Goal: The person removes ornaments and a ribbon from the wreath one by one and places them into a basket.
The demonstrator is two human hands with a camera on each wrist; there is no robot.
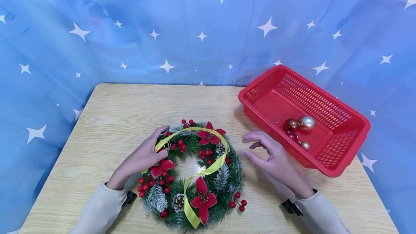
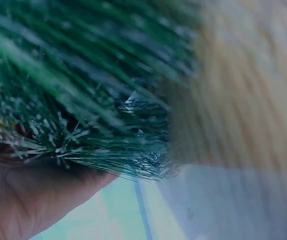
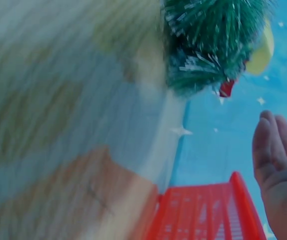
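Note:
A green Christmas wreath [image 1: 195, 176] with red flowers, berries and pine cones lies on the wooden table [image 1: 113, 118]. A yellow ribbon [image 1: 208, 169] loops across it. My left hand [image 1: 146, 154] rests on the wreath's left side, fingers by the ribbon; the left wrist view shows blurred green needles [image 2: 83, 90] above the palm [image 2: 28, 195]. My right hand [image 1: 269, 154] hovers with relaxed fingers between the wreath and the red basket [image 1: 341, 165], holding nothing. In the right wrist view the fingers [image 3: 278, 150] are straight, with the wreath [image 3: 208, 40] and basket [image 3: 203, 215] nearby.
The red plastic basket at the right holds several shiny baubles [image 1: 300, 127], red, gold and silver. A blue cloth with white stars [image 1: 195, 28] hangs behind and round the table. Bare wood lies behind the wreath.

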